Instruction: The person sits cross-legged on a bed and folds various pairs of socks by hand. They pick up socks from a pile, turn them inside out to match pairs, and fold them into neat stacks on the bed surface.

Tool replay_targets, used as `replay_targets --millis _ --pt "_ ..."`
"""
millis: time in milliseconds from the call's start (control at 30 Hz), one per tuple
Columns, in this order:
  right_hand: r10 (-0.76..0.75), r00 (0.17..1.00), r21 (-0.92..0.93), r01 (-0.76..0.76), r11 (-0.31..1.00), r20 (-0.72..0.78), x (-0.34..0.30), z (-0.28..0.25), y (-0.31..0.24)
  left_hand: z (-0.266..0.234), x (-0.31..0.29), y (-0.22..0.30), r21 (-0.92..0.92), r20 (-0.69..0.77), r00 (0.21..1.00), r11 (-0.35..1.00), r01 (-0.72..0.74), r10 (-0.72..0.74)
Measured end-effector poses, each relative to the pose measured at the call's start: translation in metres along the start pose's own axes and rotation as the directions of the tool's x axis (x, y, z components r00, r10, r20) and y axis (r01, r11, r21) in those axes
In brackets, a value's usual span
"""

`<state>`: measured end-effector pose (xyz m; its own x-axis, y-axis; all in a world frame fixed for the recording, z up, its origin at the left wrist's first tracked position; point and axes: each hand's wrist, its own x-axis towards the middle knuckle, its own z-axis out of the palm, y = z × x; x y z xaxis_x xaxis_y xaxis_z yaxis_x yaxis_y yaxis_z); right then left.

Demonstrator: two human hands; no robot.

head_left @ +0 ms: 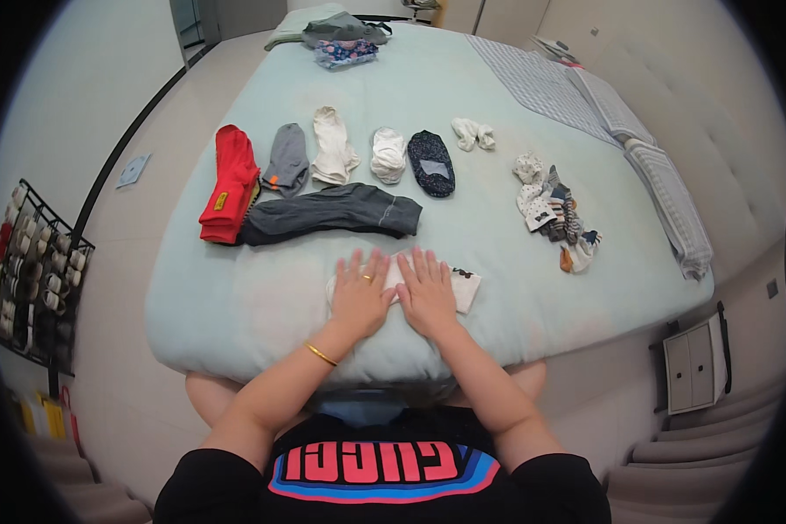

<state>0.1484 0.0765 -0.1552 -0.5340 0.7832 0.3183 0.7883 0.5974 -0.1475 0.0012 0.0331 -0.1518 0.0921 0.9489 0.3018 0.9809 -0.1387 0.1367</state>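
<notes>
A white sock (467,289) with a dark pattern at its right end lies flat near the front edge of the bed. My left hand (361,293) and my right hand (428,295) rest palm down on it, side by side, fingers stretched out and thumbs nearly touching. Much of the sock is hidden under them. Beyond my hands a long dark grey sock (332,215) lies crosswise. Behind it are red socks (231,179), grey socks (288,159), tall white socks (333,147), short white socks (389,155) and a dark speckled sock (431,163).
A small white bunched piece (472,134) lies farther right. Several small patterned socks (550,205) sit in a loose pile on the right. Folded clothes (347,39) lie at the bed's (262,314) far end. A shoe rack (35,271) stands left, a nightstand (693,367) right.
</notes>
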Motion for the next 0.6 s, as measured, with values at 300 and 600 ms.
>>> replay_targets --millis 300,600 --pt "0.322 0.946 -0.037 -0.321 0.946 0.032 -0.022 -0.007 0.05 -0.017 -0.035 -0.024 -0.003 0.014 0.991 0.991 0.133 -0.133" --pt "0.497 0.819 0.758 -0.512 0.405 0.287 -0.026 -0.027 0.084 -0.033 -0.021 -0.054 -0.553 0.174 0.916 0.734 0.395 -0.362"
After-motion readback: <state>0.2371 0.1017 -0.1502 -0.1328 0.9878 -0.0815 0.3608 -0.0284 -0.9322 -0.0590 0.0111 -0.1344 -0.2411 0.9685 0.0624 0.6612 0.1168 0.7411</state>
